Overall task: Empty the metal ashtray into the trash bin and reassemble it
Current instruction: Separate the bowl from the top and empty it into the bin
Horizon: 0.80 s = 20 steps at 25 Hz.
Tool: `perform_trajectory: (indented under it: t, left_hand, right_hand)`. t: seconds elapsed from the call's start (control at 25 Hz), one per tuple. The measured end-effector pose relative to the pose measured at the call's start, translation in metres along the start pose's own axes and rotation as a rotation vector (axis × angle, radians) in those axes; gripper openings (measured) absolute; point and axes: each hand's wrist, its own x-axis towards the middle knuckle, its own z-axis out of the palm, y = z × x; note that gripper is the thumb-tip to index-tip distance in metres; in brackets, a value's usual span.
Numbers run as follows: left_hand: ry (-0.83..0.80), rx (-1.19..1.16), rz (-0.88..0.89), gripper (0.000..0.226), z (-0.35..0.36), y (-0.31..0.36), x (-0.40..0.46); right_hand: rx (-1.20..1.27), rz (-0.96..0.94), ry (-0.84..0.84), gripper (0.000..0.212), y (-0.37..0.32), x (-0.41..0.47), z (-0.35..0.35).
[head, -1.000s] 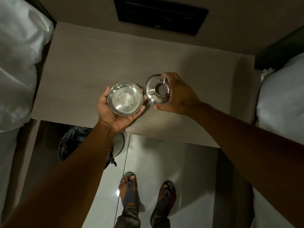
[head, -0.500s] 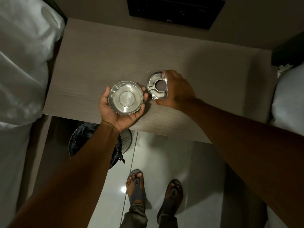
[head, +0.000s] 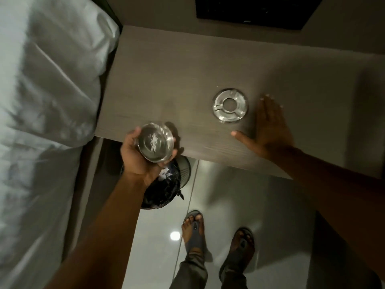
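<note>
Step in hand: the emptying stage is getting under way, judging by the bowl sitting near the table edge above the bin, its contents not yet tipped out
Left hand (head: 139, 158): cupping the ashtray bowl (head: 155, 145) from beneath, fingers curling up around its rim and gripping it firmly
Ashtray bowl: tilting slightly, showing pale flecks of ash on its shiny floor
Right hand (head: 268, 130): lying flat and spread on the table (head: 166, 80), holding nothing, just beside the ashtray lid (head: 230, 105) but apart from it
Ashtray lid: resting alone on the table, a ring with a central hole and notches
Trash bin (head: 166, 184): standing on the floor under the table edge, lined with a dark bag, partly hidden by the left wrist
Next move: calling for carrying the bowl lower over the bin mouth and turning it over so the ash is falling inside, not on the floor
After that: bringing the bowl back and seating the lid on it
</note>
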Motion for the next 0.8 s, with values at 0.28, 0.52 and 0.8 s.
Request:
perform_trajectory:
  t: [0.28, 0.52, 0.8]
  left_hand:
    - [0.711, 0.637, 0.447, 0.074, -0.07, -0.052, -0.019]
    - [0.61, 0.79, 0.189, 0.077, -0.071, -0.097, 0.02]
    - [0.715, 0.775, 0.309, 0.069, -0.075, -0.099, 0.029]
  right_hand:
    - [-0.065, -0.01, 0.079, 0.125, 0.001, 0.002, 0.019]
    - [-0.052, -0.026, 0.134, 0.118, 0.0, -0.001, 0.017]
    - [-0.042, -0.04, 0.151, 0.116, 0.0, -0.001, 0.017]
